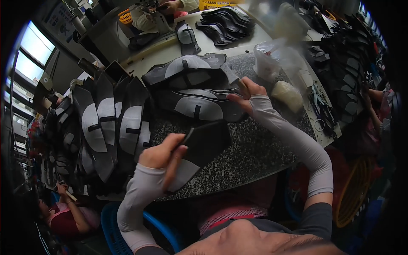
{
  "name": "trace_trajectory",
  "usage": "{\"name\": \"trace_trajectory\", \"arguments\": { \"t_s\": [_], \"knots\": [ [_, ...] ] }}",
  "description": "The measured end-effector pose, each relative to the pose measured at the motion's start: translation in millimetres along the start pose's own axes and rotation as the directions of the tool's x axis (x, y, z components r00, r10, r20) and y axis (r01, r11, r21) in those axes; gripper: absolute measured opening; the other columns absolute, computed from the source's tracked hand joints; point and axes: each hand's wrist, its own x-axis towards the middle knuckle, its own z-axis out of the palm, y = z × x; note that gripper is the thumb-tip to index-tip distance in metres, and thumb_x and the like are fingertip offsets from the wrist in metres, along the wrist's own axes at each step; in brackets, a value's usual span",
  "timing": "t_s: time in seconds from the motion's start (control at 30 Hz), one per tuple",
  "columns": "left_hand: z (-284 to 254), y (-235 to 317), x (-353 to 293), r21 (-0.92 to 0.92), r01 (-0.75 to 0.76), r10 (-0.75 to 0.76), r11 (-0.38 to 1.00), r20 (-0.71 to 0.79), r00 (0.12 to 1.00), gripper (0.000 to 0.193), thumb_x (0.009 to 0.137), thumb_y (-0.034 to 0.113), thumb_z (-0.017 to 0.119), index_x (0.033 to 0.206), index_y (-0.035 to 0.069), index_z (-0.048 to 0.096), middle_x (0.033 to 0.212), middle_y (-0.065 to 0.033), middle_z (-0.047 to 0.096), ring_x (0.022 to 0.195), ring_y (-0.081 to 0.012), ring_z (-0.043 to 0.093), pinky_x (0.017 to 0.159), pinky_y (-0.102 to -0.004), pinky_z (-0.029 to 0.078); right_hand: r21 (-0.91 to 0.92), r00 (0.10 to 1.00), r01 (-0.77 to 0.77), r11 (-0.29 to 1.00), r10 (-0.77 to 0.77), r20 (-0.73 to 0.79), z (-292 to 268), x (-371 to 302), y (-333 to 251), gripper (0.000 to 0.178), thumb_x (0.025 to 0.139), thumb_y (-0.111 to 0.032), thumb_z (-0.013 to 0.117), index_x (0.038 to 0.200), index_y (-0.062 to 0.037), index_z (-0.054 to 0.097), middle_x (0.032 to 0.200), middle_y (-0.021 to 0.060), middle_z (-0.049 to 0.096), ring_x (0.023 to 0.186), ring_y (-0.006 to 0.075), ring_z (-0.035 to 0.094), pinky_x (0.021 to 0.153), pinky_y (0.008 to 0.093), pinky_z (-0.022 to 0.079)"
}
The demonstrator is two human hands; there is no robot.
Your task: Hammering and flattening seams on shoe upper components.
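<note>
My left hand (159,155) is closed on the edge of a dark panel (208,140), held low over the speckled table (238,157). A pale grey area shows at the panel's lower end, beside my wrist. Farther off, my right hand (253,93) pinches the right end of a black panel (197,76) in a loose pile. The panels there carry grey half-oval patches and small black straps. Lower in that pile lies a similar panel (199,109). Exactly what sits between the right fingertips is partly hidden.
A heap of similar black panels (104,123) stands on the left. At the back are a stack of dark pieces (225,25) and a person at a sewing machine (160,21). Clear plastic bags (267,61) and scissors (323,110) lie right. Other people work on both sides.
</note>
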Motion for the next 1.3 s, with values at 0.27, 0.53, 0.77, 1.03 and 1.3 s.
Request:
{"name": "trace_trajectory", "arguments": {
  "t_s": [0.27, 0.53, 0.77, 1.03, 1.3],
  "knots": [
    [160, -32, 16, -0.254, -0.205, 0.257, 0.945, 0.188, 0.948, 0.015, 0.086, 0.017, 0.064, 0.095, 0.005, 0.063, 0.087, -0.0141, 0.062, 0.087, -0.0331, 0.058, 0.076, -0.0414, 0.048, 0.341, 0.918, -0.18, 0.923, 0.033, 0.395, -61, -146, 0, 0.022, 0.1, -0.025, 0.054, 0.103, -0.0042, 0.054, 0.079, -0.0034, 0.05, 0.073, 0.0059, 0.044, 0.066, 0.0258, 0.041],
    [161, -26, 54, -0.299, -0.226, 0.3, 0.927, 0.231, 0.925, 0.022, 0.075, 0.009, 0.072, 0.096, 0.007, 0.067, 0.083, -0.0068, 0.06, 0.084, -0.0256, 0.054, 0.073, -0.0363, 0.046, 0.095, 0.75, -0.399, 0.912, 0.264, 0.606, -57, -179, 7, 0.022, 0.096, -0.025, 0.056, 0.102, -0.0076, 0.045, 0.074, 0.019, 0.057, 0.07, 0.0426, 0.056, 0.062, 0.0392, 0.045],
    [170, -35, 71, -0.274, -0.412, 0.463, 0.869, 0.153, 0.873, 0.012, 0.074, 0.007, 0.073, 0.085, 0.008, 0.071, 0.08, -0.0045, 0.06, 0.078, -0.0244, 0.054, 0.068, -0.034, 0.046, 0.037, 0.693, -0.402, 0.915, 0.277, 0.666, -58, -178, 16, 0.025, 0.098, -0.03, 0.051, 0.107, -0.0072, 0.047, 0.075, 0.0168, 0.054, 0.071, 0.0401, 0.055, 0.065, 0.0418, 0.044],
    [170, -33, 69, 0.071, -0.759, 0.759, 0.648, 0.033, 0.651, 0.015, 0.067, 0.007, 0.071, 0.082, 0.006, 0.069, 0.077, -0.0013, 0.056, 0.074, -0.0185, 0.054, 0.061, -0.0306, 0.04, 0.083, 0.87, -0.195, 0.977, 0.134, 0.474, -68, -159, 3, 0.018, 0.09, -0.008, 0.053, 0.107, -0.004, 0.048, 0.073, 0.0192, 0.06, 0.073, 0.0424, 0.063, 0.06, 0.041, 0.05],
    [167, -33, 66, 0.207, -0.821, 0.833, 0.532, 0.046, 0.551, 0.018, 0.067, 0.011, 0.072, 0.083, 0.005, 0.069, 0.075, -0.0013, 0.054, 0.072, -0.0173, 0.053, 0.061, -0.03, 0.038, 0.071, 0.862, -0.204, 0.976, 0.145, 0.486, -68, -157, -1, 0.015, 0.091, -0.01, 0.052, 0.101, -0.0042, 0.043, 0.07, 0.0222, 0.059, 0.069, 0.0434, 0.062, 0.057, 0.0491, 0.047]
  ]
}}
